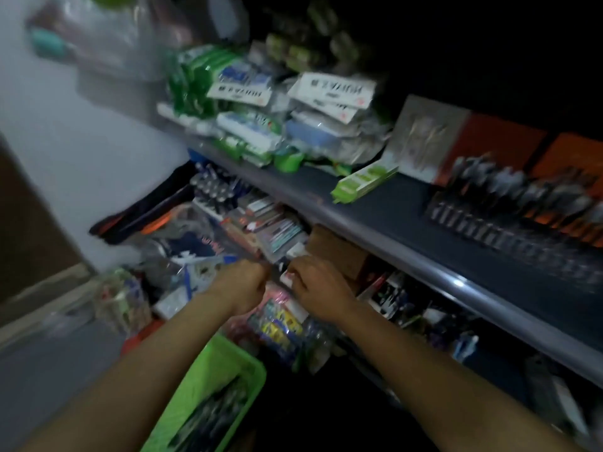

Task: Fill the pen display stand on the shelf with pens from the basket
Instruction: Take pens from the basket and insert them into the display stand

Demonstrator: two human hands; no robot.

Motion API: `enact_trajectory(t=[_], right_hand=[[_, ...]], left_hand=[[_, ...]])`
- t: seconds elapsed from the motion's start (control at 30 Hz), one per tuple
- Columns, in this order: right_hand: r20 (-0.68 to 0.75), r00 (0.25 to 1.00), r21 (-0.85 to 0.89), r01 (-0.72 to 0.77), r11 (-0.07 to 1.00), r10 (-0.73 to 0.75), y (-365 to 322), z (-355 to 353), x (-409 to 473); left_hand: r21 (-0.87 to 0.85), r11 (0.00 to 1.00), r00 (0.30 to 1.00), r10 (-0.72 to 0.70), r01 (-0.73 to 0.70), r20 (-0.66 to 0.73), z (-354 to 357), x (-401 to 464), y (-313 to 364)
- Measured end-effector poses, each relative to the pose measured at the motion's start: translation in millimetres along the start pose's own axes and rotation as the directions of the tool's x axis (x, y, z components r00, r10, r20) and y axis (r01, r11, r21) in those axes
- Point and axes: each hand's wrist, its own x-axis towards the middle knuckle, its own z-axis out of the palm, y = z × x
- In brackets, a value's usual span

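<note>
Nearest the camera, a bright green plastic basket (208, 380) is seen at the bottom centre between the two bare forearms, with dark pens (212, 415) lying blurred inside it. Beyond it, the left hand (243, 287) is curled into a fist and the right hand (318, 285) is bent with its fingers tucked under; whether either is clamped on anything cannot be told through the blur. Both hands are held over a lower shelf crowded with packets, among them a pink and yellow packet (277, 318) just below them and a brown cardboard box (337, 252) to the right. Farther off, a grey-edged dark shelf (375, 216) is run across the scene. On its right part a black and orange pen display stand (518, 203) is set, with pens in it. A green and white carton (363, 181) is laid left of the stand, and behind it white packets (332, 91) are heaped, their print inverted and unreadable. A pale wall is seen at the far left.
</note>
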Motion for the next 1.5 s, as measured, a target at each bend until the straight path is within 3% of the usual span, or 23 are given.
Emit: enact_trajectory(t=[0.27, 0.4, 0.6, 0.87, 1.3, 1.5], right_hand=[[0.238, 0.967, 0.113, 0.070, 0.991, -0.096, -46.4, 96.0, -16.2], [0.318, 0.937, 0.129, 0.109, 0.986, -0.145, -57.8, 125.5, -24.2], [0.410, 0.896, 0.066, 0.158, 0.985, -0.171, -71.3, 154.2, -33.9], [0.475, 0.859, 0.096, 0.163, 0.982, -0.189, -74.8, 172.9, -42.4], [0.504, 0.839, 0.087, 0.186, 0.979, -0.205, -65.7, 178.3, -47.4], [0.527, 0.829, 0.071, 0.180, 0.981, -0.190, -60.8, 178.3, -47.5]], left_hand=[[-0.086, 0.962, 0.941, -0.232, 0.260, 0.246, 97.4, -74.8, -62.7], [-0.174, 0.895, 0.862, -0.320, 0.411, 0.393, 154.7, -113.1, -78.1], [-0.139, 0.822, 0.747, -0.414, 0.552, 0.520, 204.4, -149.8, -79.3], [-0.102, 0.828, 0.759, -0.448, 0.552, 0.473, 226.4, -153.4, -77.8], [-0.146, 0.727, 0.673, -0.514, 0.671, 0.533, 231.7, -138.7, -62.5], [-0.197, 0.727, 0.702, -0.498, 0.658, 0.509, 231.4, -138.1, -68.3]])
